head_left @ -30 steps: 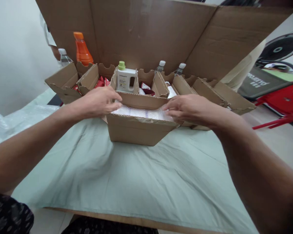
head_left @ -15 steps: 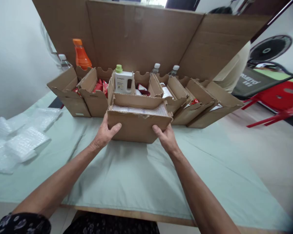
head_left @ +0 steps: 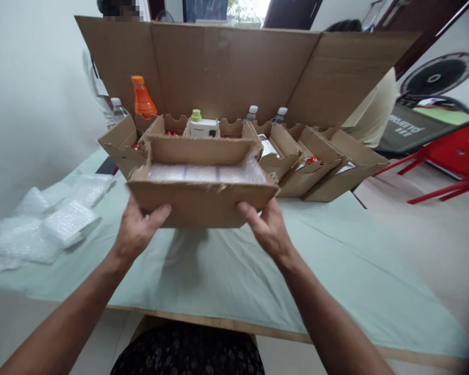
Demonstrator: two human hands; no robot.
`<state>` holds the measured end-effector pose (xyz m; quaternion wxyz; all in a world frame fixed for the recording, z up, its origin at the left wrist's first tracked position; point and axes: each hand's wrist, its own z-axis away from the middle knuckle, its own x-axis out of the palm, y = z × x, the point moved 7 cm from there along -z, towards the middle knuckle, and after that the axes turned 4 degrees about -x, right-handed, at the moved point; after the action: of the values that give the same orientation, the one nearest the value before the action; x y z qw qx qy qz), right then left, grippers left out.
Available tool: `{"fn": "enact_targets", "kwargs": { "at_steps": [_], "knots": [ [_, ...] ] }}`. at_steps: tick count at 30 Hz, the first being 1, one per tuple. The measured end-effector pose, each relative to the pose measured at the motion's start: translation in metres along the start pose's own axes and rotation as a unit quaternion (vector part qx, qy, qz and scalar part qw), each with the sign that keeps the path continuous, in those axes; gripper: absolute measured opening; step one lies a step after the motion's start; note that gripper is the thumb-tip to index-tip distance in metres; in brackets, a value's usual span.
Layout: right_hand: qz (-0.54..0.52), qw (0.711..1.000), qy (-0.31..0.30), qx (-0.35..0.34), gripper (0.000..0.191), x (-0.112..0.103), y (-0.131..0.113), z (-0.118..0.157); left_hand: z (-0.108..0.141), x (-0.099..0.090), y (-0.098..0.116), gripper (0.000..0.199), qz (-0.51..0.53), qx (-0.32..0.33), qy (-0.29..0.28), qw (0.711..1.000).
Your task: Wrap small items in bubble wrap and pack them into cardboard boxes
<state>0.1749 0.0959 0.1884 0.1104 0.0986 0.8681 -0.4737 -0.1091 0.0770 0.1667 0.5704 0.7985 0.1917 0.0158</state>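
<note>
My left hand (head_left: pixel 140 226) grips the lower left side of an open cardboard box (head_left: pixel 203 203), thumb on its front face. The right side of that same box is held by my right hand (head_left: pixel 268 226), also with the thumb in front. The box hangs above the cloth and casts a shadow on it. Clear bubble wrap (head_left: pixel 207 173) lies inside; what is under it cannot be made out. Behind stands a row of several open cardboard boxes (head_left: pixel 320 182), holding red packets and a white bottle with a green cap (head_left: pixel 204 126).
Sheets of bubble wrap (head_left: pixel 68 221) lie at the left on the pale green cloth (head_left: pixel 336 281). A tall cardboard panel (head_left: pixel 234 67) rises behind the row, with an orange bottle (head_left: pixel 143 100) before it. A red chair (head_left: pixel 453 153) stands at the right.
The held box has come up off the cloth and closer to me, and looks larger. Both hands moved with it, the left one shifting further left. The view has shifted slightly.
</note>
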Motion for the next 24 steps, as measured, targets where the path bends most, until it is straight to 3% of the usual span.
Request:
{"fn": "enact_targets", "kwargs": {
  "at_steps": [2, 5, 7, 9, 11, 13, 15, 17, 19, 22, 24],
  "knots": [
    [0.007, 0.999, 0.036, -0.005, 0.076, -0.019, 0.002, 0.002, -0.012, 0.022, 0.017, 0.084, 0.047, 0.046, -0.035, 0.997],
    [0.071, 0.994, 0.082, 0.033, 0.061, -0.050, 0.006, 0.050, 0.021, 0.050, 0.015, 0.092, 0.040, 0.051, -0.107, 0.992],
    [0.130, 0.983, 0.122, 0.046, 0.062, -0.062, 0.000, 0.091, 0.063, 0.050, 0.006, 0.095, 0.011, 0.042, -0.128, 0.991],
    [0.116, 0.987, 0.100, 0.052, 0.072, -0.050, -0.005, 0.111, 0.093, 0.028, -0.004, 0.088, -0.019, 0.013, -0.087, 0.996],
    [0.073, 0.995, 0.038, 0.047, 0.078, -0.021, -0.009, 0.102, 0.100, -0.001, -0.011, 0.086, -0.059, -0.031, -0.037, 0.997],
    [0.026, 0.999, -0.001, 0.040, 0.081, 0.006, -0.008, 0.072, 0.085, -0.025, -0.008, 0.086, -0.087, -0.038, 0.012, 0.995],
    [-0.016, 0.999, -0.009, 0.037, 0.082, 0.020, -0.001, 0.038, 0.061, -0.031, 0.001, 0.085, -0.085, -0.017, 0.029, 0.996],
    [-0.036, 0.999, 0.010, 0.029, 0.077, 0.018, 0.012, 0.019, 0.045, -0.021, 0.005, 0.088, -0.055, 0.015, 0.028, 0.998],
    [-0.041, 0.998, 0.045, 0.022, 0.070, 0.005, 0.030, 0.019, 0.047, 0.002, 0.001, 0.093, -0.042, 0.031, 0.008, 0.999],
    [-0.034, 0.996, 0.076, 0.031, 0.065, -0.013, 0.059, 0.035, 0.070, 0.033, -0.015, 0.098, -0.046, 0.037, -0.007, 0.998],
    [-0.029, 0.996, 0.065, 0.046, 0.065, -0.013, 0.074, 0.038, 0.085, 0.041, -0.024, 0.098, -0.049, 0.034, 0.002, 0.998]
  ]
}}
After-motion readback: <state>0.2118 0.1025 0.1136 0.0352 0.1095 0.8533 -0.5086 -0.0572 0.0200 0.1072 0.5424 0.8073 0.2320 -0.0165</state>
